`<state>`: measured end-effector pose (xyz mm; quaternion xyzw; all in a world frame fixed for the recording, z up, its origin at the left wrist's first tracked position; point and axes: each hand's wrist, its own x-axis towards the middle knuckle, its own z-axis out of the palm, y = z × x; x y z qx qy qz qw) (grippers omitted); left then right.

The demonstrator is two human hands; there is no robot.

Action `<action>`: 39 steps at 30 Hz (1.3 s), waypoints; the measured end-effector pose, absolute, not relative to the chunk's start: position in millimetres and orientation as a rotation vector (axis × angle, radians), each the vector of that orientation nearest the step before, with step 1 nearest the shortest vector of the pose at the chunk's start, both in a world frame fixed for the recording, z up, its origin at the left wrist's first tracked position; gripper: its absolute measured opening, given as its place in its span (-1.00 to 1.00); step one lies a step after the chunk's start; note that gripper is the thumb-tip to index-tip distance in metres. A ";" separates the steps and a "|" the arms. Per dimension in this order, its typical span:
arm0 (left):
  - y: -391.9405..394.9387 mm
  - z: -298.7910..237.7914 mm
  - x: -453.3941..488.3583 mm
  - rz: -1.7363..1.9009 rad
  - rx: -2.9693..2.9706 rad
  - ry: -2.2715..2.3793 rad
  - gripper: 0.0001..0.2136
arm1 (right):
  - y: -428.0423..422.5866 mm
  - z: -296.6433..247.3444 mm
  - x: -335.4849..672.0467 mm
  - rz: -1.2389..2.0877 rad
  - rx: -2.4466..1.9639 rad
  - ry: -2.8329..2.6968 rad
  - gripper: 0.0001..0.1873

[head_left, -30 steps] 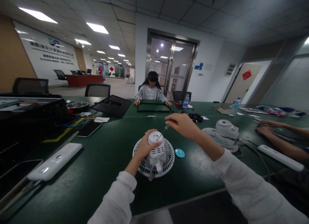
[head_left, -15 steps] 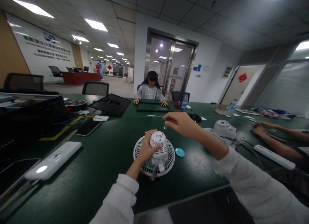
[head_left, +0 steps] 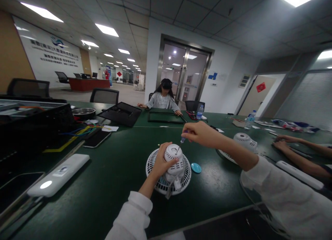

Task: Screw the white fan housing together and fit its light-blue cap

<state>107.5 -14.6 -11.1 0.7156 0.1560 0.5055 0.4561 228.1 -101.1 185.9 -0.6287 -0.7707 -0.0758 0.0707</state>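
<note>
The screwdriver (head_left: 181, 144) is pinched at its handle by the right fingers (head_left: 188, 133), and its tip is set on top of the white housing (head_left: 174, 156). The housing is clasped from the left by the curled left fingers (head_left: 164, 153). The fan (head_left: 185, 176) is laid grille-down on the green desk (head_left: 116, 164), near its front edge, with a small blue disc (head_left: 196, 168) just beside it. Screw work on the housing's back is judged to be the step in hand. For the next turn, the tip would need to be kept seated and the housing held steady. A second fan (head_left: 243, 140) is seen farther right.
</note>
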 end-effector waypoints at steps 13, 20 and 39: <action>-15.9 -10.0 106.1 1.262 1.760 0.362 -0.49 | -90.8 186.5 226.5 -0.030 -1.834 -2.227 -0.84; -16.6 -8.8 105.3 1.246 1.758 0.382 -0.49 | -98.7 186.2 229.7 0.041 -1.826 -2.220 -0.78; -17.2 -9.9 107.0 1.251 1.738 0.382 -0.49 | -100.3 174.9 235.9 -0.264 -1.821 -2.186 -0.71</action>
